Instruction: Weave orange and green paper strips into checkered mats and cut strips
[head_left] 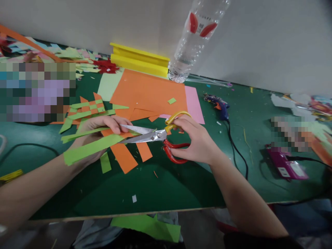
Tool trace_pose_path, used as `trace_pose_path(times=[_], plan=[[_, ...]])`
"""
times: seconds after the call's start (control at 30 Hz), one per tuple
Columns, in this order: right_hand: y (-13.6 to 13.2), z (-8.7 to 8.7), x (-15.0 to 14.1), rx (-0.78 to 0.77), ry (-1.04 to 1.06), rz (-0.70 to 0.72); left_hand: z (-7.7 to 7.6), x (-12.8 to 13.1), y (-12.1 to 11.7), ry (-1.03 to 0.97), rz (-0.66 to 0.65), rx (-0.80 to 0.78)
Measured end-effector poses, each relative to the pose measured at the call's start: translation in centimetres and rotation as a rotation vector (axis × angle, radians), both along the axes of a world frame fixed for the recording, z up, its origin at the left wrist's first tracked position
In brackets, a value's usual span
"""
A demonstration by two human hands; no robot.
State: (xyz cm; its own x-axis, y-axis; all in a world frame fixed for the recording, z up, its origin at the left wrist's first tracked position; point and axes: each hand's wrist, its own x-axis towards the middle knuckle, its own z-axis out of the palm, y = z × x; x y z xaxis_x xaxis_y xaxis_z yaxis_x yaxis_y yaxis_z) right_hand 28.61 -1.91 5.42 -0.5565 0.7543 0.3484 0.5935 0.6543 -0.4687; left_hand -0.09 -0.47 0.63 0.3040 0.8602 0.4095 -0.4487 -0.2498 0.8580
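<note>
My left hand [100, 129] is closed on a woven piece of green and orange paper strips [103, 143], held a little above the green table [168, 183]. My right hand [193, 140] grips scissors [153, 135] with one yellow and one red handle. The blades are open around an orange strip near my left fingertips. Loose ends of orange strips [124, 157] hang down below the weave.
Orange sheets [149, 93] and a pink sheet [193, 103] lie behind the hands. Another woven piece [89, 107] sits at the left. A clear plastic bottle [193, 41], yellow folded card [138, 60], a glue gun [219, 105] with black cable, and a purple device [285, 166] stand around.
</note>
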Motion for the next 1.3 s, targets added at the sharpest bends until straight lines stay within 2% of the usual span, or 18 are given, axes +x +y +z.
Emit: trace_pose_path(times=[0.13,0.4,0.53,0.7,0.93,1.17,1.3], plan=[[0.1,0.0,0.1,-0.013,0.007,-0.003,-0.2,-0.3,-0.1,0.022,-0.005,-0.019],[0.0,-0.2,-0.2,-0.002,0.031,0.042,0.8,1.0,-0.3,-0.015,0.005,-0.067],[-0.3,-0.1,-0.5,-0.008,0.024,0.064,1.0,1.3,-0.5,0.016,-0.036,-0.061],[-0.6,0.2,-0.6,-0.088,0.016,0.059,1.0,1.3,-1.0,0.048,0.021,-0.04],[-0.6,0.2,-0.7,-0.147,0.041,0.118,1.5,1.4,-1.2,0.028,-0.077,0.024],[-0.8,0.2,-0.7,-0.167,0.017,0.079,0.8,1.0,-1.4,0.041,-0.022,-0.038],[-0.9,0.3,-0.8,-0.166,0.008,0.066,0.7,1.0,-1.4,0.053,-0.019,-0.019]])
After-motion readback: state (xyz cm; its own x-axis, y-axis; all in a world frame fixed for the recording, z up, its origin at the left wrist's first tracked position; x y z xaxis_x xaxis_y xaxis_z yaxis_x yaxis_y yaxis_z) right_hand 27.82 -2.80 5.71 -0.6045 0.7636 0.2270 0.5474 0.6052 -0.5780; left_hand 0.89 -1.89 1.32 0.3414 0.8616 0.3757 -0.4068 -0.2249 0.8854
